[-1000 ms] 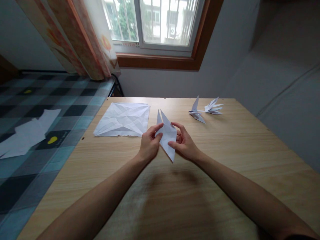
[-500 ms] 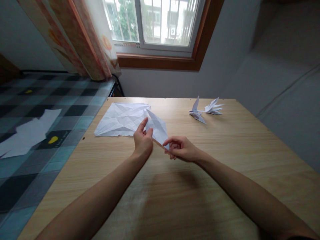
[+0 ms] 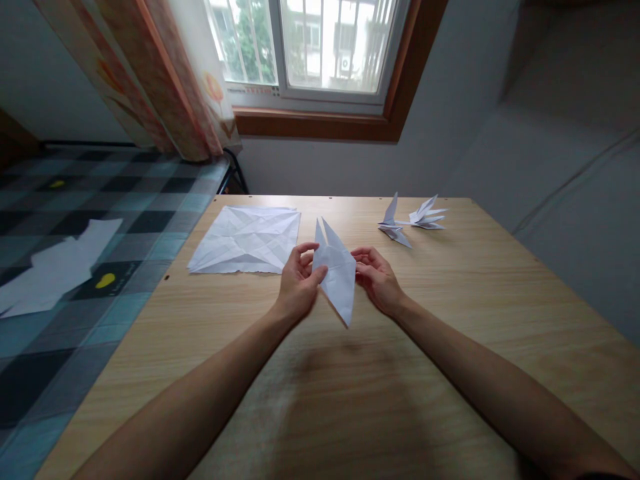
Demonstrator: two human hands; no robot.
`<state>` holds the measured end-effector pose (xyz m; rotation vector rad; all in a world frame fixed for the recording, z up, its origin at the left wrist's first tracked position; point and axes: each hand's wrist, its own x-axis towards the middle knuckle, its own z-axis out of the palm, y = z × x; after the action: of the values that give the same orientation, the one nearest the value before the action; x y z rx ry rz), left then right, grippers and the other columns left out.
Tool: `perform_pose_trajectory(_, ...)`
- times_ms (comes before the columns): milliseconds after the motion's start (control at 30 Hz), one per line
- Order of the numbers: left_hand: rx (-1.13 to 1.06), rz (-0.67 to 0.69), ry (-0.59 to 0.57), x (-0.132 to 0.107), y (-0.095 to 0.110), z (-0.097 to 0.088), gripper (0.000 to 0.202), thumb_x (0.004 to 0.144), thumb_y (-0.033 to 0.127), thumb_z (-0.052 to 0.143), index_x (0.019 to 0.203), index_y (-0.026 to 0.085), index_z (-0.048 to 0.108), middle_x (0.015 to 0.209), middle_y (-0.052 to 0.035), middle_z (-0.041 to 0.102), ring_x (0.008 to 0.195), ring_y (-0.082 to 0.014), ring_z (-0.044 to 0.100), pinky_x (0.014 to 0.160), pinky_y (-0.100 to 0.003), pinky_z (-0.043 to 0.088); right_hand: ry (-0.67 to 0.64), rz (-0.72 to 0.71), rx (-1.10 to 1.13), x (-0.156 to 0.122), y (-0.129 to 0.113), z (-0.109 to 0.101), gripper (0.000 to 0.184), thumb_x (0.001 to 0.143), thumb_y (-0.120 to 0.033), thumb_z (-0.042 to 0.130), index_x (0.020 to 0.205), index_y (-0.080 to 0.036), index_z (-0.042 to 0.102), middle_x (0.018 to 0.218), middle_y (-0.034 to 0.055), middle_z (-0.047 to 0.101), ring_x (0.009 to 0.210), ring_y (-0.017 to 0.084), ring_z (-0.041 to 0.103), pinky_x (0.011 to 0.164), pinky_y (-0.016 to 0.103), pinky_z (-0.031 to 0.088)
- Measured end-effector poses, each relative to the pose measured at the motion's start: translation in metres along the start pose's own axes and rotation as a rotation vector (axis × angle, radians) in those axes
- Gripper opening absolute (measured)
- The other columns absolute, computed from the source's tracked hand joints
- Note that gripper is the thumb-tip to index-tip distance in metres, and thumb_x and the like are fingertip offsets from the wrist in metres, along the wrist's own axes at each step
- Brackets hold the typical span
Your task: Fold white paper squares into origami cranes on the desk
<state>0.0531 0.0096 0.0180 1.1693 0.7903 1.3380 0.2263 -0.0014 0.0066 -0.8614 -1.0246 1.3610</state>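
Between my hands is a folded white paper (image 3: pixel 341 277), raised above the table, with two narrow points at its top and one point hanging down. My left hand (image 3: pixel 301 279) grips its left edge, thumb on the front face and fingers behind. At the right edge, my right hand (image 3: pixel 376 275) has its fingers curled against the paper, the tips partly hidden behind it. Left of my hands lies a creased white sheet (image 3: pixel 245 240). Beyond my right hand two folded paper cranes (image 3: pixel 394 225) stand close together on the table.
The wooden table (image 3: pixel 225 413) reaches to the wall under a window (image 3: pixel 330 47). On the left, a bed with a checked cover (image 3: pixel 165 183) holds loose white paper sheets (image 3: pixel 55 270). An orange curtain (image 3: pixel 165 73) hangs behind the bed.
The folded paper has turned so its front face shows, its two top points apart. My right hand has moved from its lower corner up to its right edge; my left hand shifted slightly right.
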Motion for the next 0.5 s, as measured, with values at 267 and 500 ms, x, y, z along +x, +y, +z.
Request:
perform_pose_trajectory(267,-0.055,-0.041,-0.033,-0.0028,-0.0001,0.0025,0.063,0.066,0.019,0.078,0.121,0.021,0.046,0.09,-0.0011,0.07,0.071,-0.0135,0.066,0.064,-0.024,0.052,-0.032,0.012,0.028,-0.002,0.0013,-0.0005,0.027,0.077,-0.042,0.073,0.093,-0.023,0.062,0.079,-0.0024,0.065,0.068,0.013,0.06,0.063,0.025,0.049)
perform_pose_trajectory(500,-0.075,-0.062,-0.062,-0.0027,-0.0005,0.0024,0.062,0.067,0.02,0.079,0.12,0.02,0.048,0.089,-0.0015,0.07,0.072,-0.014,0.066,0.065,-0.025,0.053,-0.043,0.018,0.065,0.0,-0.0005,-0.0011,0.038,0.076,-0.051,0.076,0.098,-0.024,0.061,0.079,-0.0025,0.067,0.067,0.013,0.061,0.063,0.025,0.05)
